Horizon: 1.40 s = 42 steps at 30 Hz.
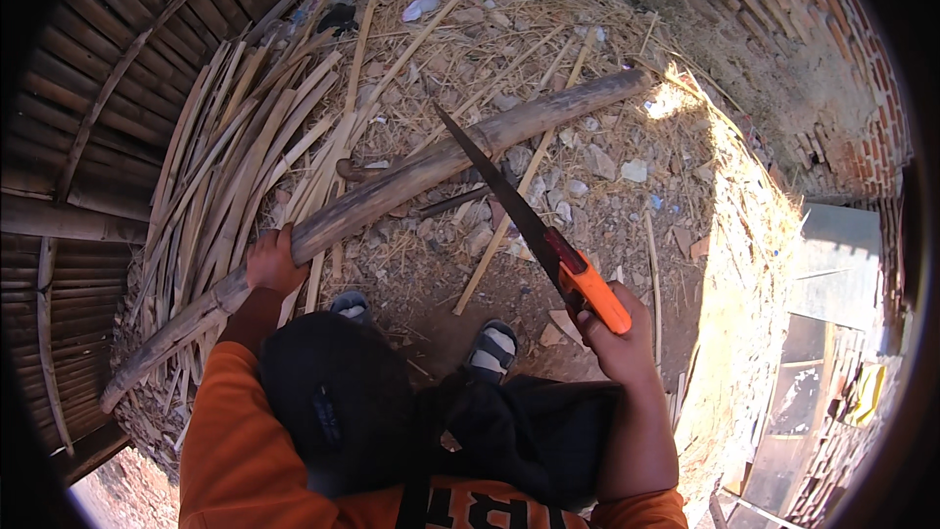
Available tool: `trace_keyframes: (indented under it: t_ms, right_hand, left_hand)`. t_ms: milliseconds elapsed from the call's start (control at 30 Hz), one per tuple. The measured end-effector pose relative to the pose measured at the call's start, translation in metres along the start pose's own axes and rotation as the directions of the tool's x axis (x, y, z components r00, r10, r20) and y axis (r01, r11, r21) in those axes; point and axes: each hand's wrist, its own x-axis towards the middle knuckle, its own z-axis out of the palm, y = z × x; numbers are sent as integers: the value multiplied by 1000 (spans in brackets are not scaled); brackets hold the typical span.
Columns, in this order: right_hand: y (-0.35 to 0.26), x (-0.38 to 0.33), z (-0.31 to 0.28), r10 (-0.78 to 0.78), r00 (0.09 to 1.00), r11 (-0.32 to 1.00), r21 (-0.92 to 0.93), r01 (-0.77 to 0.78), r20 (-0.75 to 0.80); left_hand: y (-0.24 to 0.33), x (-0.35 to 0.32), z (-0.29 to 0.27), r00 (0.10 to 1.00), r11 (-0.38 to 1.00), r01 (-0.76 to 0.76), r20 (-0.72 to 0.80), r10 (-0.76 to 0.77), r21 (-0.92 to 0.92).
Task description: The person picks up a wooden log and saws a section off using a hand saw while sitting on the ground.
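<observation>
Near, the right hand (pixel 617 333) grips a saw's orange handle (pixel 595 296), blade (pixel 494 186) across a long bamboo pole (pixel 411 181); the left hand (pixel 274 263) clasps the pole's near-left part, above split strips (pixel 225 167).

Straw-littered dirt floor (pixel 548 88) (sunlit at right), bamboo slat wall (pixel 88 137) on the left, brick wall (pixel 832 69) on the right.

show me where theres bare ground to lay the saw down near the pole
Barest patch: the stony dirt right of the saw blade, below the bamboo pole. A smaller dirt gap lies ahead of the sandalled feet. Crowded: the split bamboo strips beside the left hand, and straw litter above the pole.
</observation>
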Motion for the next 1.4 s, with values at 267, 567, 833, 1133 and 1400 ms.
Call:
trace_keyframes:
  t_ms: [267, 567, 833, 1133, 1400]
  right_hand:
    - [-2, 0, 2, 6, 1000, 1000, -24, -6, 4]
    - [-6, 1, -1, 0, 1000, 999, -43, 0, 13]
    - [-1, 2, 1, 8, 1000, 1000, -11, -8, 3]
    - [-4, 1, -1, 44, 997, 994, 99, -50, 61]
    - [-11, 1, -3, 58, 996, 998, 10, -58, 62]
  left_hand:
    - [-3, -3, -1, 1000, 1000, 3, 12, -3, 1]
    - [-1, -2, -1, 999, 999, -16, -34, 17, 35]
    - [-1, -3, 1, 999, 999, -21, -40, 22, 33]
    - [-3, -3, 4, 998, 999, -26, -61, 28, 43]
    - [-3, -2, 2, 999, 998, -25, -47, 28, 50]
